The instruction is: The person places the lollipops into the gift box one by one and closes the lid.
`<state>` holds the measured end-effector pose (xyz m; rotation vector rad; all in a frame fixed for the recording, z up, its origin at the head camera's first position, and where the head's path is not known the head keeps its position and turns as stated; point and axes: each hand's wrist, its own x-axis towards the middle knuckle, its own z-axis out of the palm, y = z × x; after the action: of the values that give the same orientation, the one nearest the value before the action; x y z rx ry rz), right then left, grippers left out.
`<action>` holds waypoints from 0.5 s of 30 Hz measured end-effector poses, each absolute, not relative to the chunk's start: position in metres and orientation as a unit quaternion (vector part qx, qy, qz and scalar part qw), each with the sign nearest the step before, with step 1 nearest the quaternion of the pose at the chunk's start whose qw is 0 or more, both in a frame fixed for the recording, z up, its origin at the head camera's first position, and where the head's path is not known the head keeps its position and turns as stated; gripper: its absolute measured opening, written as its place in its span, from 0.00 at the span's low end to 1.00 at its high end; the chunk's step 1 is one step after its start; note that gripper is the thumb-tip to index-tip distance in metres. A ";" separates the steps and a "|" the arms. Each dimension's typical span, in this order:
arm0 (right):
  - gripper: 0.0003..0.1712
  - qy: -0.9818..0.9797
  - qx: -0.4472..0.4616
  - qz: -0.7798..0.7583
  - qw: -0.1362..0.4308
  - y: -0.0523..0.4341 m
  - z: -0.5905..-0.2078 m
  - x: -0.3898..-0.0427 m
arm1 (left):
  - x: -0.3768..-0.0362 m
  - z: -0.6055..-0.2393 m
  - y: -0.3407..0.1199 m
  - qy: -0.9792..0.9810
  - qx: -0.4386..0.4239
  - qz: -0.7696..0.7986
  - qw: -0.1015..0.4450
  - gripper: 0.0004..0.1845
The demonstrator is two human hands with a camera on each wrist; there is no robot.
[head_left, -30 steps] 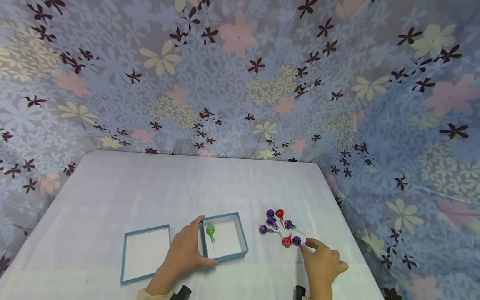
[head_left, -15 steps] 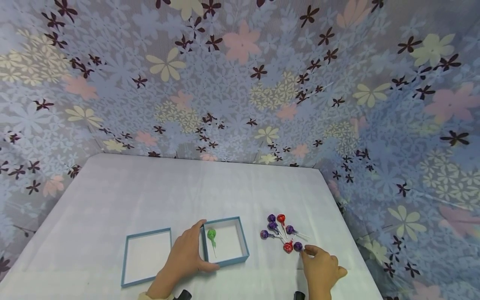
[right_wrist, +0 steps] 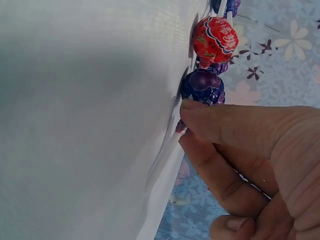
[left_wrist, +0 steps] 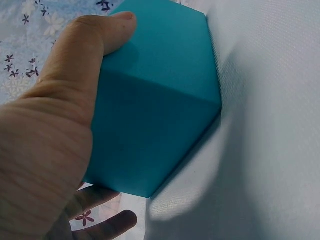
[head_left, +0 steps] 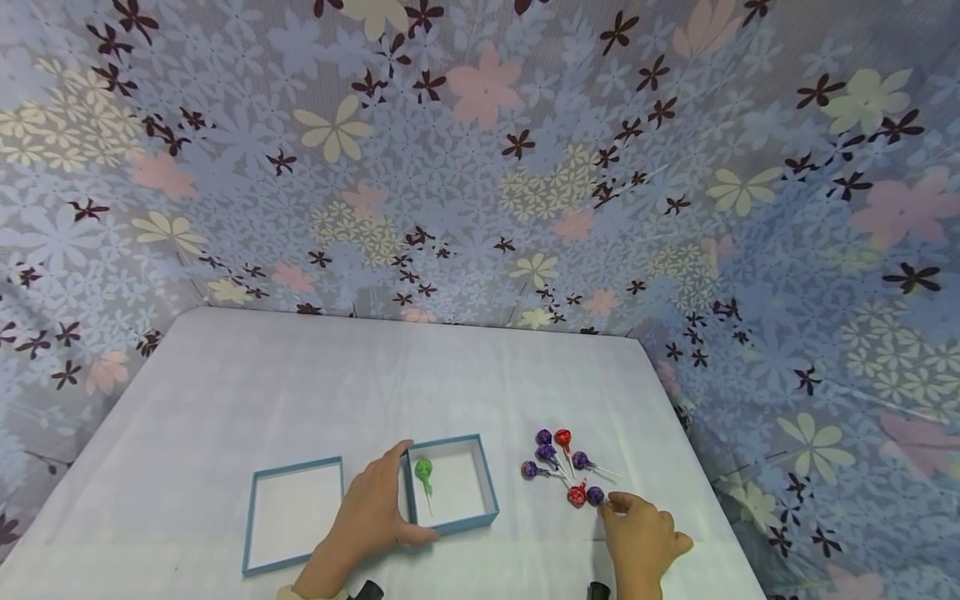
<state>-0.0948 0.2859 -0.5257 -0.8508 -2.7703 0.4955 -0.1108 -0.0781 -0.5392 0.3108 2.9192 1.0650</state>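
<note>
Purple shiny-wrapped round lollipop (head_left: 596,496) w/ white stick sits at near edge of the candy cluster, R side of table. R hand (head_left: 647,537) pinches it btwn thumb & index just under the ball, at the wrapper's neck; other fingers bent, per R wrist view. Can't tell if the ball touches the cloth.

Just L of it: red-wrapped round lollipop (head_left: 577,497). Farther back: 2nd red lollipop (head_left: 562,437) + 4 more purple lollipops (head_left: 546,452), several sticks converging mid-cluster.

L of candy: square teal-blue box (head_left: 459,483), white inside, uncovered. L hand (head_left: 367,508) grips it at its L side, thumb along near wall, fingers reaching to far L corner. In the box, by its L wall, lies green-wrapped round lollipop (head_left: 423,471), ball at far end, stick pointing to near wall.

Farther L: square teal-rimmed tray (head_left: 292,517), shallow, white inside, flat, hollow side up; L forearm overlaps its near R corner in head view.

All on white cloth-covered table (head_left: 337,375). Blue-grey fabric backdrop (head_left: 480,208) w/ pink, cream & dark maroon flowers behind & both sides.
</note>
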 end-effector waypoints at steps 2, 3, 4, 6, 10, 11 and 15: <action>0.11 -0.939 -0.288 0.164 0.094 0.285 -0.525 -0.095 | -0.110 -0.539 -0.078 0.935 0.100 0.341 0.008 0.72; 0.11 -0.940 -0.288 0.161 0.087 0.285 -0.524 -0.096 | -0.110 -0.539 -0.078 0.935 0.101 0.341 0.007 0.72; 0.11 -0.941 -0.290 0.158 0.080 0.284 -0.524 -0.096 | -0.110 -0.538 -0.078 0.934 0.102 0.341 0.005 0.72; 0.10 -0.941 -0.294 0.152 0.065 0.283 -0.524 -0.097 | -0.110 -0.538 -0.079 0.934 0.104 0.342 0.003 0.72; 0.11 -0.939 -0.304 0.151 0.050 0.281 -0.525 -0.098 | -0.109 -0.537 -0.078 0.933 0.105 0.345 0.000 0.72; 0.11 -0.939 -0.305 0.152 0.052 0.281 -0.525 -0.098 | -0.109 -0.538 -0.078 0.933 0.105 0.344 -0.002 0.72; 0.12 -0.938 -0.305 0.154 0.062 0.280 -0.527 -0.099 | -0.109 -0.538 -0.078 0.934 0.105 0.342 -0.002 0.72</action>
<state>-0.0987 0.2803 -0.5270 -0.9230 -2.8356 0.4663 -0.1093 -0.0782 -0.5377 0.3312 2.9368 1.0773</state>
